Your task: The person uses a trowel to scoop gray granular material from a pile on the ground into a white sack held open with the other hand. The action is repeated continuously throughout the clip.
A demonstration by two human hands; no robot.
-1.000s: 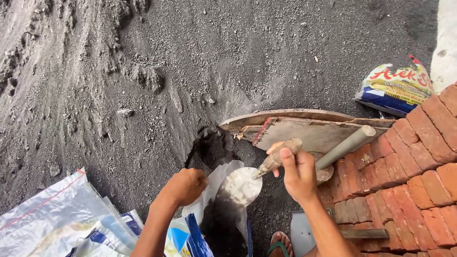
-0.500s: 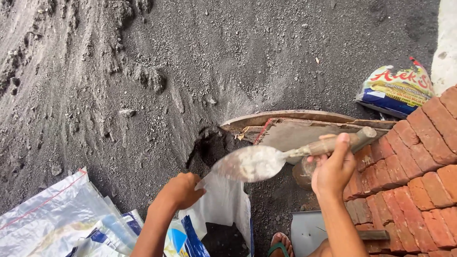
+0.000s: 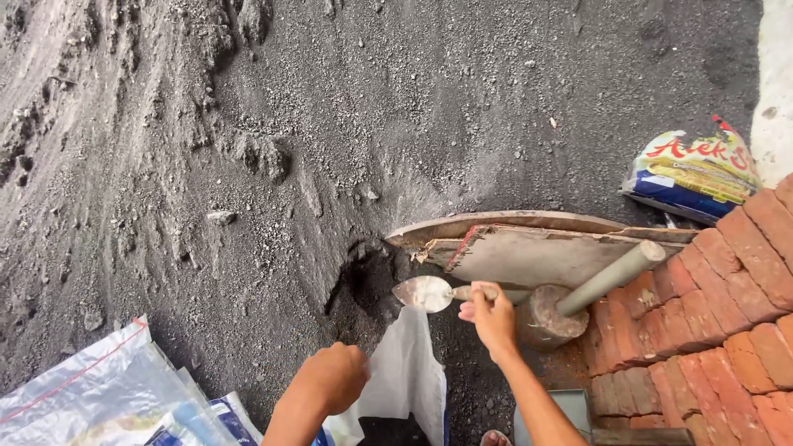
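right hand (image 3: 492, 315) grips a pointed steel trowel (image 3: 424, 292) over coarse black sand (image 3: 413, 99); left hand (image 3: 334, 377) clutches a white woven sack (image 3: 405, 372).

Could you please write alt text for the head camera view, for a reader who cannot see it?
Seen from above, a person's right hand holds a small trowel over dark sand, while the left hand grips the mouth of a white sack. A board, a mallet and red bricks lie to the right.
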